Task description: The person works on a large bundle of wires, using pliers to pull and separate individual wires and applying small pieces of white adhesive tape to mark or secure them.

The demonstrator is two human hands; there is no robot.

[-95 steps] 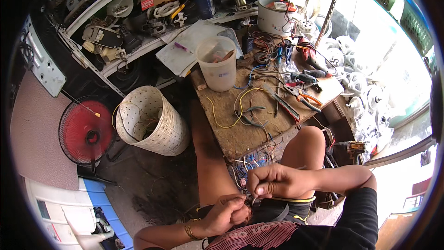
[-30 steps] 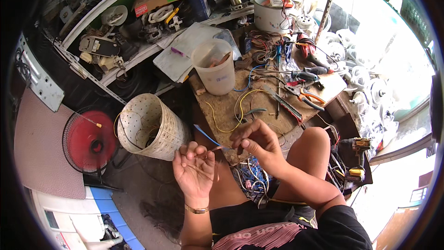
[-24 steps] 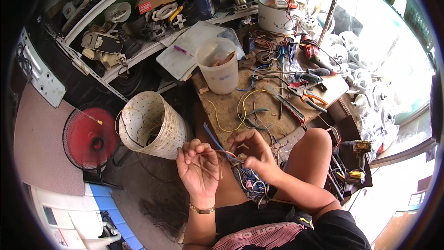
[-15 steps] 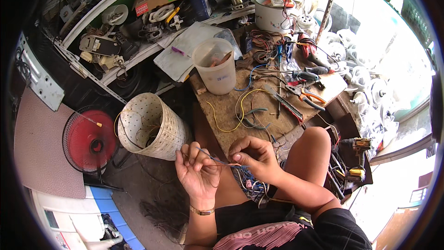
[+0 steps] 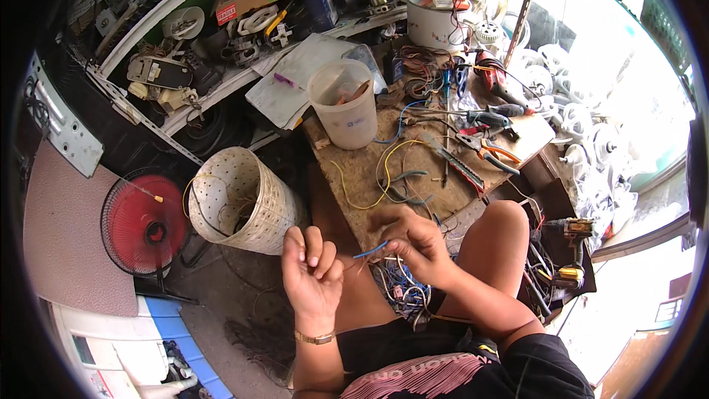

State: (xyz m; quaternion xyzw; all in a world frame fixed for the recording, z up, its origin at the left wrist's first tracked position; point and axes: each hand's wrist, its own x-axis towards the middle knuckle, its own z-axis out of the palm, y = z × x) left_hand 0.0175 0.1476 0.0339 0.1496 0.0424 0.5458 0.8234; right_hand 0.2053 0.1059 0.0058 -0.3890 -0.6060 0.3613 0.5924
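Observation:
My right hand (image 5: 417,247) pinches a short length of blue wire (image 5: 371,250) between thumb and fingertips, its free end pointing left. Thin brownish strands hang just below that pinch. My left hand (image 5: 314,277), palm up with curled fingers, is a short way to the left. From its fingertips a faint thin wire (image 5: 350,260) seems to run toward the right hand; its end inside the fingers is hidden. Below the hands, a tangle of blue, white and grey wires (image 5: 402,288) lies in my lap.
A wooden work board (image 5: 354,210) ahead carries a translucent bucket (image 5: 343,122), orange-handled pliers (image 5: 487,154), a cutter knife (image 5: 458,166) and a red power tool (image 5: 493,77). At left stand a perforated white basket (image 5: 277,203) and a red fan (image 5: 144,222). A yellow-black drill (image 5: 574,247) lies right.
My hands have moved apart slightly, the right one turning with the blue wire. The blue piece that stretched between both hands now sticks out only from my right fingers.

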